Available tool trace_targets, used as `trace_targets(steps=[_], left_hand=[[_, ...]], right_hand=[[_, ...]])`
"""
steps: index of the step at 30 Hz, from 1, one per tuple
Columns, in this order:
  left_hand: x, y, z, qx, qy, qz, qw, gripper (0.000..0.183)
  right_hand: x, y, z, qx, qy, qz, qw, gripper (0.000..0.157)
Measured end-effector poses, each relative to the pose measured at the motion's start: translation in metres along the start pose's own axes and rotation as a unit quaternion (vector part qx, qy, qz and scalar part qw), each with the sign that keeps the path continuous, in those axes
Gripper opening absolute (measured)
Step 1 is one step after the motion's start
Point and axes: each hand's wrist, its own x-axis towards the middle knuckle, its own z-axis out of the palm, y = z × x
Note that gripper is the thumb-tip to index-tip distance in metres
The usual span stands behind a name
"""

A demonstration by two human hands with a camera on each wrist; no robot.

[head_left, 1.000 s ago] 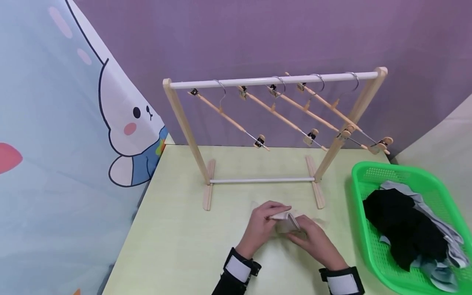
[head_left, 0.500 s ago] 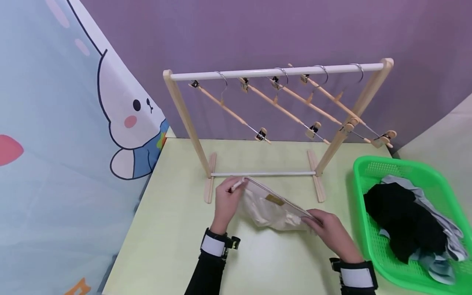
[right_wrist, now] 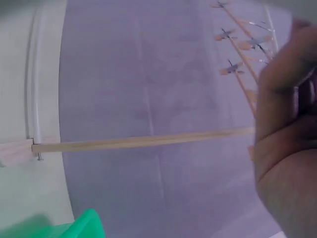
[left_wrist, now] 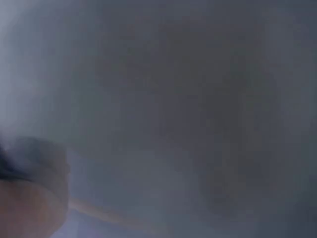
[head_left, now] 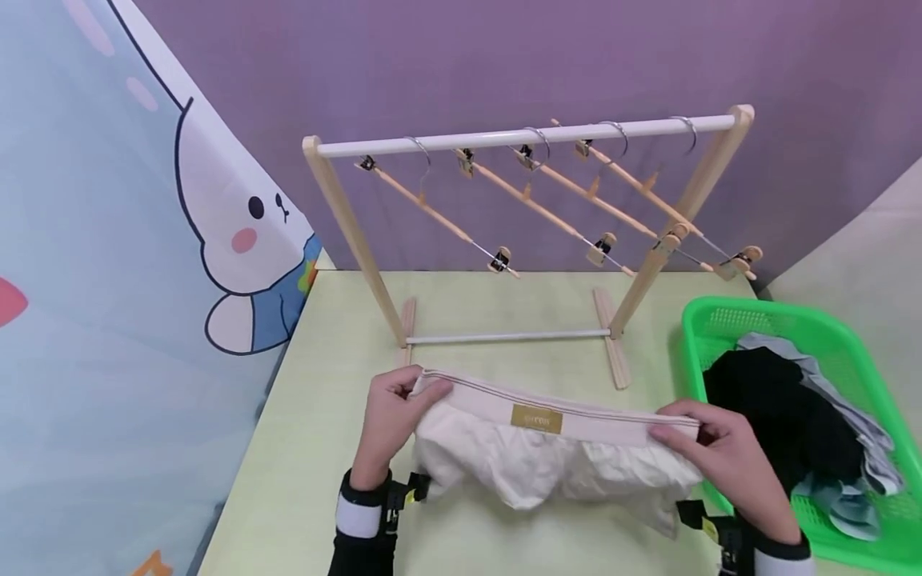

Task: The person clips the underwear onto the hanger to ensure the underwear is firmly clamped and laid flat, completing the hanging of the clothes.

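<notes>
left hand and right hand pinch the seemingly light, limp white garment by its waistband, likely the surest hold, either side of its gold label.

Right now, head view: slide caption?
Left hand and right hand hold a pale garment stretched out in front of a rack with four hangers.

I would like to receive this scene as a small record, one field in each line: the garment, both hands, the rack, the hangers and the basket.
garment: pale cloth, crumpled below a band with a gold label
left hand: pinches one end of the band
right hand: pinches the opposite end
rack: wood with a white top bar, on the table beyond the cloth
hangers: four, with clips, hooked on the top bar
basket: green, at the right, holding black, grey and bluish clothes
</notes>
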Motion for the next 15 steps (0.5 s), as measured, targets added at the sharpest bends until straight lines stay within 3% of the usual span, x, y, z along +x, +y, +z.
trace_targets(steps=[2,4,5,7,10,13,15], left_hand=[[0.001,-0.006,0.001,0.048,-0.021,-0.037,0.9980,0.055],[0.001,-0.016,0.004,0.137,-0.034,-0.086,0.9863,0.043],[0.002,-0.021,0.006,0.194,-0.036,-0.106,0.9747,0.038],[0.001,-0.031,0.010,0.303,-0.042,-0.134,0.9424,0.034],[-0.006,-0.044,0.014,0.399,-0.075,-0.151,0.9012,0.043],[-0.018,-0.059,0.020,0.415,-0.176,-0.145,0.8810,0.042],[-0.028,-0.070,0.027,0.419,-0.263,-0.136,0.8586,0.047]], right_hand=[[0.009,0.008,0.003,-0.024,-0.011,0.003,1.000,0.013],[0.020,0.018,0.011,-0.069,-0.007,0.010,0.998,0.018],[0.024,0.023,0.016,-0.088,0.001,0.013,0.996,0.021],[0.029,0.032,0.025,-0.126,0.016,0.019,0.992,0.025],[0.030,0.042,0.039,-0.159,-0.009,0.028,0.987,0.023],[0.025,0.051,0.056,-0.171,-0.099,0.058,0.979,0.025],[0.019,0.058,0.072,-0.186,-0.166,0.070,0.966,0.028]])
